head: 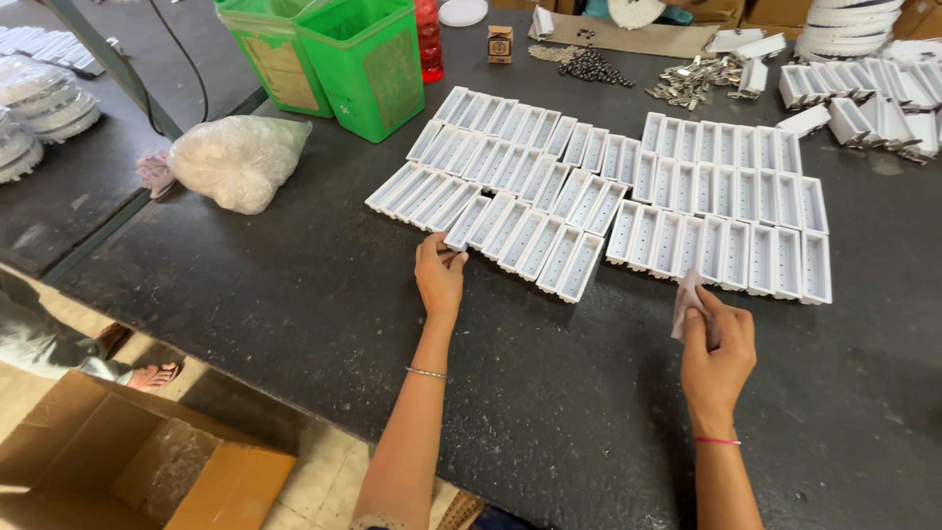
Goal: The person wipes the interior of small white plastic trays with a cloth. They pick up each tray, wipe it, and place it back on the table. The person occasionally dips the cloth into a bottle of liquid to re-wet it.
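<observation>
While our left hand (pixel 439 275) rests on the dark table (pixel 294 285), its fingertips press the near end of one white tray (pixel 467 224) at the left end of the front row; whether they actually grip it, we cannot tell. Our right hand (pixel 718 348) pinches a small pale cloth (pixel 687 299), held just short of the right block of trays (pixel 721 211) at 12 o'clock. From the left hand, more white trays (pixel 510 177) fan out toward 1 o'clock, a white plastic bag (pixel 238 160) lies at 10 o'clock, and two green bins (pixel 329 59) stand at 11 o'clock. Metal clips (pixel 695 79) and dark beads (pixel 594 67) lie far back. A cardboard box (pixel 128 461) at 8 o'clock is cut off. Each tray is long, shallow and open-topped, with small holes.
</observation>
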Tool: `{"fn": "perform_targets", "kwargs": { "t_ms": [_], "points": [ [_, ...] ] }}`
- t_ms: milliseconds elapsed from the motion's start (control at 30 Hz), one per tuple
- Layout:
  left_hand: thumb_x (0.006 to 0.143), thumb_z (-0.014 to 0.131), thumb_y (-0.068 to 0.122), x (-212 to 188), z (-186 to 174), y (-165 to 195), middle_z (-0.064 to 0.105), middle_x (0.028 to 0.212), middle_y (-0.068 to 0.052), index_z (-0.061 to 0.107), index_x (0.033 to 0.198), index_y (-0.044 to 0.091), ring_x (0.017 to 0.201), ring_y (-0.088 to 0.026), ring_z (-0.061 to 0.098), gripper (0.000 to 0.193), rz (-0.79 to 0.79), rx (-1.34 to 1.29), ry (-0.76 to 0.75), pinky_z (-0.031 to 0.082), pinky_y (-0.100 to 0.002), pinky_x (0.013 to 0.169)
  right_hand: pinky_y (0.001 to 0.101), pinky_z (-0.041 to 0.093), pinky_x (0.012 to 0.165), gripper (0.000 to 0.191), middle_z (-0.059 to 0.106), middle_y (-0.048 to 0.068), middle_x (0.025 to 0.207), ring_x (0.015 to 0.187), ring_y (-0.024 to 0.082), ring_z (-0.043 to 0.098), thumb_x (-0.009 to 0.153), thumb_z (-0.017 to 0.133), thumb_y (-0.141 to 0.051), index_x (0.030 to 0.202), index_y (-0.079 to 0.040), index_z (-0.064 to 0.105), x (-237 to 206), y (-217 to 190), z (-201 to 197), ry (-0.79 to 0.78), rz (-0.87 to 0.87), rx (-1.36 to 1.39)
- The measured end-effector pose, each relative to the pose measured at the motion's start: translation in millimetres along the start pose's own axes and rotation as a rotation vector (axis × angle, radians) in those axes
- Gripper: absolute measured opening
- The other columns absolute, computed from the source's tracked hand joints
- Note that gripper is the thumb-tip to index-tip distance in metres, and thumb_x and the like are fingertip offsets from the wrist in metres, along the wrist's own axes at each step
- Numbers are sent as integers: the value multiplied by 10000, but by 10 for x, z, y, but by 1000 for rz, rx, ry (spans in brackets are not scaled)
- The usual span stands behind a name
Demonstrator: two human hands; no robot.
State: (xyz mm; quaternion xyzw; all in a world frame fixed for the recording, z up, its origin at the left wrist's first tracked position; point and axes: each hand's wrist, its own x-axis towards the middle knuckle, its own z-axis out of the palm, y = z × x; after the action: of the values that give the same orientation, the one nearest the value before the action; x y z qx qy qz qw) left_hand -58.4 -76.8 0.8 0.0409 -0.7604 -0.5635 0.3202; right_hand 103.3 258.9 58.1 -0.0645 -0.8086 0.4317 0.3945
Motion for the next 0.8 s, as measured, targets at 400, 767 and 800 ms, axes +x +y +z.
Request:
{"fn": "perform_targets", "kwargs": {
  "t_ms": [400, 767, 800],
  "points": [
    [833, 746, -76, 137, 189, -107, 613, 1113, -97, 616, 1183, 30, 899, -221, 711, 389, -12, 52, 59, 573, -345, 794, 306, 494, 810, 279, 615, 79, 1086, 922, 181, 608, 1017, 664, -85, 1289, -70, 723, 21, -63, -19, 9, 33, -4],
    [849, 696, -58, 105, 164, -120, 478, 1329, -179, 561, 1296, -2, 1132, -349, 589, 471, 174, 214, 104, 507, -409, 961, 302, 498, 841, 277, 624, 83, 1100, 953, 176, 617, 1017, 677, -89, 1288, -62, 726, 25, 1, -21, 35, -4, -38],
    [860, 681, -57, 91, 181, -111, 471, 1334, -178, 559, 1301, 2, 1112, -335, 600, 462, 136, 183, 86, 516, -401, 955, 303, 497, 845, 277, 625, 85, 1102, 959, 177, 616, 1018, 681, -90, 1289, -59, 727, 22, 9, -21, 37, -14, -47]
  ]
}}
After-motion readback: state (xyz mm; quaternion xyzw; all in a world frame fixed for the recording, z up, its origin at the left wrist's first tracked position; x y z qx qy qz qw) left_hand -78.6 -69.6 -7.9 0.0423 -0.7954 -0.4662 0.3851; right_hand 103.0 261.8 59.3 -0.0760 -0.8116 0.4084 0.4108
